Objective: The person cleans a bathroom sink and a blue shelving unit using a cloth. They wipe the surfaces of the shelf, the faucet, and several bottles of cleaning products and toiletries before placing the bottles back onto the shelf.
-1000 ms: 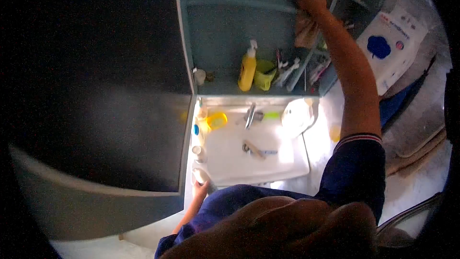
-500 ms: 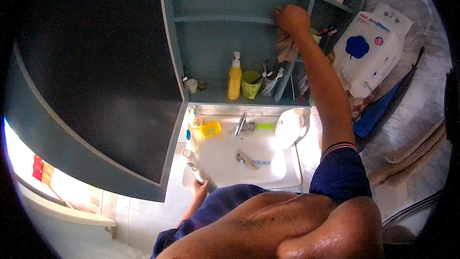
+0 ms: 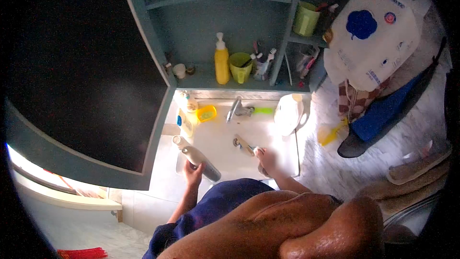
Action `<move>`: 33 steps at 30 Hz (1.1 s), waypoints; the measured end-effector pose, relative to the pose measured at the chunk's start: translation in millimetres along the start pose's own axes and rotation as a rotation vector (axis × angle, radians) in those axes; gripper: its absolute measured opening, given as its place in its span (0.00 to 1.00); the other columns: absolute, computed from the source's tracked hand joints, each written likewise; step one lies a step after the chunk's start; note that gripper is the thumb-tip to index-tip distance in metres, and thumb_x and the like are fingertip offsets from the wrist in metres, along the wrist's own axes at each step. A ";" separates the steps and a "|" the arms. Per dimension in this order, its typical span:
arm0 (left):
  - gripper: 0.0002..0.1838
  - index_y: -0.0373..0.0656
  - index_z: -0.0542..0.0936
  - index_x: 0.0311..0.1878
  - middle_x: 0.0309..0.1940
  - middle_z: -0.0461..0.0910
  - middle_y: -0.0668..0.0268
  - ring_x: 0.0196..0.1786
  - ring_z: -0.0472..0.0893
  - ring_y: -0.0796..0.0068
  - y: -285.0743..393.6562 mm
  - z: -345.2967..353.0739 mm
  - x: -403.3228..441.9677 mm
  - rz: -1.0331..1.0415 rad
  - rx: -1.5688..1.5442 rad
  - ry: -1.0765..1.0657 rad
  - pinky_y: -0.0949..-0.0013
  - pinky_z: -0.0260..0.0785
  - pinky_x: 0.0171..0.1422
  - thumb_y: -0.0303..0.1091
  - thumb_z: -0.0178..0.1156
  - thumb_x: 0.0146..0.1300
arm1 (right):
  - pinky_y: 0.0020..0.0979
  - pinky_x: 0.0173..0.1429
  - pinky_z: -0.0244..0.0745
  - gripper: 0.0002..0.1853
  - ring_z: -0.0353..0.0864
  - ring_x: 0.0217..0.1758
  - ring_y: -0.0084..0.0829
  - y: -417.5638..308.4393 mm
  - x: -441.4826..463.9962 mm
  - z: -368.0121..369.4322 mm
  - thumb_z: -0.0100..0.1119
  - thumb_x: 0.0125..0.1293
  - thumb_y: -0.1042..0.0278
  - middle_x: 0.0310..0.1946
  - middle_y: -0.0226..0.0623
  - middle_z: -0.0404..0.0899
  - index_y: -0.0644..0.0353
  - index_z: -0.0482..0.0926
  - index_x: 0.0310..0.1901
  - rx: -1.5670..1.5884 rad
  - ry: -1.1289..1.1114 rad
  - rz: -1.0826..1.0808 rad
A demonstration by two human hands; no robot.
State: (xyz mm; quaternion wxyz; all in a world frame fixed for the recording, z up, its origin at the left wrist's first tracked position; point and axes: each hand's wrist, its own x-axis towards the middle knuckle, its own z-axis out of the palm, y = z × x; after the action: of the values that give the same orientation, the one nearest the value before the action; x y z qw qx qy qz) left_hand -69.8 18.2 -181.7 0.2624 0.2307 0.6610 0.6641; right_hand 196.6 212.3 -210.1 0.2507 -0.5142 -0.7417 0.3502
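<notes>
My left hand [image 3: 193,174] is wrapped round a grey bottle [image 3: 203,163] at the left edge of the white sink [image 3: 220,139]. A second pale cap [image 3: 178,141] shows right beside that bottle. Over the right part of the basin is my right hand [image 3: 269,161], blurred, its fingers closed. A brownish cloth [image 3: 261,170] shows only partly beneath it. Close to its fingertips, a pale, stick-like object [image 3: 245,145] lies in the basin by the drain.
An open cabinet door [image 3: 91,76] fills the left. Shelves hold a yellow pump bottle [image 3: 222,62], a green cup [image 3: 241,68] and toothbrushes [image 3: 268,62]. Around the faucet [image 3: 233,109] stand a yellow soap dish [image 3: 206,113] and a white jug [image 3: 289,115]. A white package [image 3: 369,38] hangs at right.
My right hand has come down from the upper shelf to the sink, bringing the brownish cloth from the shelf. My left hand stays on the grey bottle, slightly higher. The view has shifted.
</notes>
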 end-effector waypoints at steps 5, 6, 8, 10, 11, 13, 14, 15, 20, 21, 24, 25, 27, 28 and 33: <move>0.23 0.35 0.72 0.53 0.45 0.78 0.63 0.48 0.78 0.73 59.9 42.9 21.0 0.155 -0.017 -0.063 0.68 0.73 0.52 0.25 0.67 0.55 | 0.42 0.39 0.77 0.22 0.83 0.30 0.48 69.3 -37.0 -21.7 0.54 0.65 0.47 0.23 0.48 0.81 0.62 0.83 0.31 -0.179 0.193 -0.021; 0.24 0.35 0.71 0.55 0.47 0.78 0.63 0.50 0.78 0.72 79.6 48.9 26.0 0.146 0.211 -0.050 0.68 0.72 0.54 0.25 0.67 0.55 | 0.42 0.37 0.76 0.23 0.82 0.29 0.48 78.8 -42.4 -21.5 0.54 0.65 0.49 0.20 0.47 0.80 0.63 0.81 0.27 -0.247 0.156 -0.009; 0.27 0.35 0.70 0.57 0.50 0.76 0.63 0.52 0.77 0.71 90.6 61.3 46.1 0.210 -0.069 -0.150 0.67 0.71 0.57 0.25 0.68 0.54 | 0.40 0.34 0.74 0.22 0.80 0.25 0.46 86.6 -59.2 -10.7 0.55 0.65 0.52 0.16 0.43 0.77 0.61 0.76 0.20 -0.316 0.134 -0.058; 0.28 0.35 0.69 0.57 0.51 0.75 0.62 0.53 0.76 0.71 125.4 76.7 56.1 0.311 0.105 -0.111 0.67 0.71 0.57 0.26 0.68 0.54 | 0.39 0.33 0.74 0.20 0.79 0.24 0.46 84.4 -81.6 -5.1 0.56 0.64 0.53 0.17 0.42 0.78 0.59 0.76 0.21 -0.331 -0.040 -0.042; 0.29 0.35 0.69 0.57 0.52 0.75 0.62 0.54 0.76 0.71 140.7 86.0 60.5 0.329 -0.124 -0.164 0.67 0.70 0.58 0.27 0.69 0.53 | 0.42 0.34 0.73 0.18 0.79 0.26 0.45 77.8 -88.9 -6.8 0.57 0.62 0.52 0.20 0.42 0.79 0.58 0.76 0.23 -0.277 -0.033 -0.086; 0.31 0.36 0.71 0.56 0.50 0.76 0.62 0.54 0.76 0.72 166.7 98.4 72.3 0.383 -0.149 -0.155 0.68 0.69 0.59 0.34 0.73 0.51 | 0.48 0.36 0.71 0.17 0.78 0.30 0.47 91.1 -95.3 3.5 0.59 0.58 0.50 0.24 0.43 0.79 0.57 0.76 0.25 -0.277 0.025 -0.155; 0.32 0.36 0.71 0.56 0.49 0.76 0.62 0.54 0.75 0.72 182.0 104.5 76.9 0.388 -0.213 -0.179 0.68 0.69 0.59 0.37 0.74 0.51 | 0.52 0.37 0.70 0.18 0.78 0.32 0.49 99.8 -91.3 7.1 0.59 0.57 0.49 0.26 0.44 0.79 0.57 0.76 0.26 -0.333 0.078 -0.185; 0.32 0.36 0.71 0.56 0.49 0.76 0.62 0.54 0.76 0.72 197.3 112.2 81.7 0.484 -0.237 -0.184 0.68 0.69 0.59 0.38 0.74 0.51 | 0.51 0.38 0.71 0.16 0.78 0.35 0.48 109.4 -87.3 8.4 0.60 0.56 0.50 0.28 0.42 0.80 0.56 0.77 0.28 -0.408 0.005 -0.140; 0.34 0.36 0.71 0.58 0.48 0.78 0.61 0.53 0.77 0.70 277.4 146.7 88.3 0.813 -0.197 -0.081 0.65 0.69 0.60 0.41 0.74 0.51 | 0.49 0.40 0.73 0.13 0.79 0.37 0.47 106.5 -88.0 8.5 0.59 0.55 0.53 0.30 0.40 0.80 0.56 0.77 0.29 -0.377 0.094 -0.160; 0.33 0.37 0.72 0.57 0.47 0.78 0.61 0.52 0.77 0.70 297.0 150.4 91.8 0.915 -0.174 -0.049 0.65 0.70 0.59 0.41 0.74 0.51 | 0.48 0.40 0.73 0.13 0.79 0.37 0.47 103.9 -88.1 8.9 0.59 0.55 0.54 0.30 0.40 0.80 0.56 0.77 0.30 -0.388 0.122 -0.155; 0.30 0.39 0.74 0.54 0.45 0.79 0.61 0.49 0.80 0.70 365.7 157.3 95.0 1.046 -0.133 -0.011 0.64 0.74 0.55 0.42 0.74 0.52 | 0.47 0.41 0.73 0.13 0.79 0.37 0.46 114.2 -86.3 13.1 0.59 0.55 0.54 0.31 0.40 0.80 0.55 0.78 0.32 -0.363 0.119 -0.144; 0.29 0.40 0.75 0.53 0.45 0.80 0.61 0.48 0.80 0.71 389.7 162.7 97.7 1.104 -0.089 0.044 0.64 0.74 0.53 0.44 0.74 0.52 | 0.47 0.40 0.74 0.13 0.79 0.36 0.46 109.4 -85.9 8.3 0.60 0.54 0.54 0.31 0.40 0.80 0.55 0.78 0.33 -0.379 0.124 -0.188; 0.25 0.41 0.76 0.51 0.44 0.80 0.61 0.47 0.81 0.70 435.5 176.9 103.3 1.244 -0.023 0.061 0.65 0.75 0.51 0.47 0.69 0.57 | 0.47 0.40 0.74 0.13 0.79 0.36 0.46 111.1 -85.3 8.6 0.60 0.54 0.54 0.31 0.40 0.80 0.55 0.78 0.32 -0.373 0.120 -0.179; 0.22 0.42 0.76 0.51 0.44 0.80 0.61 0.47 0.81 0.68 453.7 186.1 110.5 1.323 0.000 0.021 0.65 0.76 0.51 0.48 0.64 0.62 | 0.47 0.39 0.74 0.13 0.79 0.36 0.46 112.5 -85.9 9.4 0.60 0.54 0.54 0.32 0.40 0.80 0.55 0.78 0.32 -0.370 0.120 -0.172; 0.27 0.35 0.75 0.55 0.47 0.80 0.57 0.48 0.80 0.65 528.7 243.3 167.2 1.196 -0.120 -0.214 0.62 0.72 0.54 0.38 0.71 0.56 | 0.48 0.38 0.74 0.13 0.79 0.35 0.45 123.0 -84.7 15.0 0.61 0.53 0.53 0.31 0.40 0.81 0.55 0.77 0.30 -0.357 0.119 -0.191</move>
State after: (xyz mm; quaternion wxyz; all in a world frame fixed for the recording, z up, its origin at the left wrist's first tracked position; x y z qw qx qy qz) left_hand -60.3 317.6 344.5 -0.0784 0.6121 0.3483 0.7056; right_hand 287.1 156.8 -316.1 0.2312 -0.4975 -0.8213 0.1569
